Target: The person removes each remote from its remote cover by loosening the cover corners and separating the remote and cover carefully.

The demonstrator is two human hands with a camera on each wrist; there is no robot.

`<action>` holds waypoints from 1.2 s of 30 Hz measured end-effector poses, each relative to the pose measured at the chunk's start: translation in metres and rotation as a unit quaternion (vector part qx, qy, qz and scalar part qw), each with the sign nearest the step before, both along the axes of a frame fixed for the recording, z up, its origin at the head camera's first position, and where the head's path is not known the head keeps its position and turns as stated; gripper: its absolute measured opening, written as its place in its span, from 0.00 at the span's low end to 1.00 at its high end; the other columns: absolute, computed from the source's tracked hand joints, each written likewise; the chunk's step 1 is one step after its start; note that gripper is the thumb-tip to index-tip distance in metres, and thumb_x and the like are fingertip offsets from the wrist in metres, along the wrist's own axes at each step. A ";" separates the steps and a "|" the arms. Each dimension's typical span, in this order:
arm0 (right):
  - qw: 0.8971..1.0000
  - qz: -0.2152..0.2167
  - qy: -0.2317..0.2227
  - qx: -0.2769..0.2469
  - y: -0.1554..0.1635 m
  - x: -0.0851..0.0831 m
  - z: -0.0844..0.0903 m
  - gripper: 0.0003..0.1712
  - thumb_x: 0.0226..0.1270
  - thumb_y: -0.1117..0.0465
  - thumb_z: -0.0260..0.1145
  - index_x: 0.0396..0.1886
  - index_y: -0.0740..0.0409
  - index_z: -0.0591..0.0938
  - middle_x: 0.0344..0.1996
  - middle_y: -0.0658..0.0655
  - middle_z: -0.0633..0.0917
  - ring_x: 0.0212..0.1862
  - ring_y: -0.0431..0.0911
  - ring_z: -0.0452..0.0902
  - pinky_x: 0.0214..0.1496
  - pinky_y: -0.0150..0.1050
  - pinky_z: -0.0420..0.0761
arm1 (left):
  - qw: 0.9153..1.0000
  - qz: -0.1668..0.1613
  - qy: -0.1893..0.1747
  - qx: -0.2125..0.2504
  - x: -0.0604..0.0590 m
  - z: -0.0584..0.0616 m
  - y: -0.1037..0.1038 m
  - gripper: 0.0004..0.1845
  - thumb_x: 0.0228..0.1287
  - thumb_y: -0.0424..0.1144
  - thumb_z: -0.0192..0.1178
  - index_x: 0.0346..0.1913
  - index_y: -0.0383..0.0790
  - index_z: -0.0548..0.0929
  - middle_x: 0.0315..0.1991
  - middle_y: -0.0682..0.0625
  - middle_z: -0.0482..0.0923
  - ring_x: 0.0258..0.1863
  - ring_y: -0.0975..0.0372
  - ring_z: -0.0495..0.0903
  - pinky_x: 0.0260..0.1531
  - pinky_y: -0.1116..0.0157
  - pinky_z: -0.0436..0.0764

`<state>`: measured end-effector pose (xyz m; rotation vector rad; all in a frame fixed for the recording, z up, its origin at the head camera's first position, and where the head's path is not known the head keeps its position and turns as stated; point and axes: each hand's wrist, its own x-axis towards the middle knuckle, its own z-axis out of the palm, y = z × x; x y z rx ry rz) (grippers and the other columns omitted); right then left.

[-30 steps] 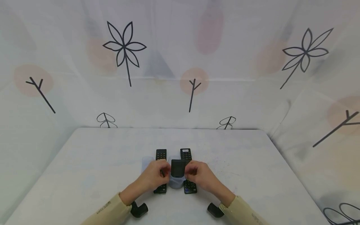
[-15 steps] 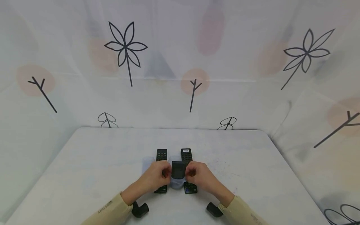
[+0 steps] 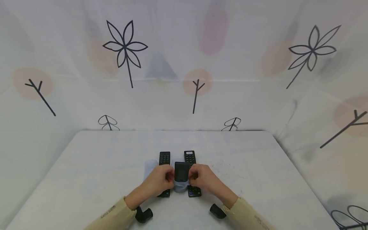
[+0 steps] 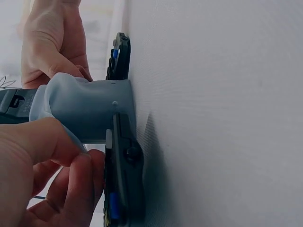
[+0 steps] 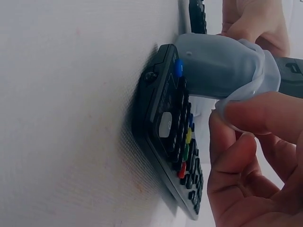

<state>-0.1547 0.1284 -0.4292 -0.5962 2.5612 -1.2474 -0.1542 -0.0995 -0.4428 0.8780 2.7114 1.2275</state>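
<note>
A black remote (image 3: pixel 181 171) stands upright between my hands, its lower end inside a pale blue-grey soft sleeve (image 3: pixel 180 186). My left hand (image 3: pixel 163 179) pinches the sleeve's left rim (image 4: pixel 57 135) between thumb and fingers. From the other side, my right hand (image 3: pixel 199 177) pinches the right rim (image 5: pixel 239 101). The sleeve's closed end (image 4: pixel 109 111) rests on the white table (image 3: pixel 86 166). Two more black remotes lie flat, buttons up: one (image 3: pixel 164 157) under my left hand, one (image 3: pixel 190 157) under my right, which also shows coloured buttons (image 5: pixel 173 130).
A second pale sleeve-like patch (image 3: pixel 149 166) lies flat just left of the left remote. Black wrist camera mounts (image 3: pixel 143 214) (image 3: pixel 217 211) sit near the table's front edge. Patterned white cloth walls (image 3: pixel 184 64) close in the table at the back and sides.
Hardly anything: both hands keep pinching the sleeve around the upright remote, and the view has shifted slightly.
</note>
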 end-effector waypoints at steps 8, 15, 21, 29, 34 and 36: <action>1.000 -0.004 0.011 0.004 0.001 -0.002 0.000 0.09 0.55 0.75 0.69 0.29 0.57 0.84 0.31 0.48 0.79 0.33 0.44 0.74 0.34 0.35 0.77 | 1.000 0.008 0.013 0.001 0.000 0.000 0.001 0.12 0.47 0.22 0.64 0.31 0.42 0.80 0.27 0.56 0.74 0.27 0.67 0.73 0.27 0.69 0.77; 1.000 -0.010 0.018 -0.011 0.005 -0.002 -0.002 0.08 0.56 0.73 0.69 0.30 0.56 0.85 0.31 0.48 0.81 0.35 0.44 0.75 0.37 0.36 0.78 | 0.999 0.013 0.039 0.018 0.001 0.000 0.003 0.13 0.47 0.22 0.63 0.34 0.42 0.84 0.29 0.55 0.77 0.28 0.67 0.75 0.29 0.69 0.77; 0.999 -0.028 0.035 -0.030 0.006 0.003 0.000 0.09 0.55 0.72 0.70 0.33 0.56 0.86 0.33 0.48 0.81 0.38 0.46 0.75 0.40 0.37 0.79 | 0.998 0.025 0.054 0.026 0.002 0.001 0.005 0.12 0.45 0.23 0.63 0.31 0.43 0.84 0.27 0.58 0.75 0.27 0.67 0.74 0.28 0.69 0.77; 0.991 -0.089 0.068 -0.076 0.011 0.006 0.009 0.11 0.57 0.72 0.72 0.36 0.54 0.87 0.42 0.48 0.83 0.45 0.46 0.80 0.44 0.36 0.82 | 0.997 0.031 0.063 0.036 0.004 0.001 0.007 0.12 0.45 0.23 0.63 0.28 0.44 0.83 0.26 0.58 0.75 0.26 0.67 0.73 0.26 0.69 0.75; 0.986 -0.097 0.072 -0.116 0.014 0.006 0.018 0.14 0.59 0.72 0.72 0.42 0.52 0.86 0.42 0.49 0.84 0.47 0.48 0.80 0.47 0.37 0.82 | 0.997 0.030 0.063 0.044 0.004 0.002 0.007 0.12 0.45 0.22 0.63 0.28 0.44 0.83 0.26 0.58 0.75 0.26 0.67 0.73 0.26 0.70 0.76; 0.985 -0.100 0.071 -0.125 0.014 0.008 0.023 0.16 0.59 0.72 0.72 0.45 0.51 0.86 0.40 0.49 0.84 0.48 0.49 0.80 0.47 0.37 0.81 | 0.997 0.031 0.062 0.043 0.004 0.002 0.008 0.12 0.45 0.22 0.63 0.28 0.44 0.83 0.26 0.59 0.74 0.26 0.68 0.73 0.25 0.70 0.76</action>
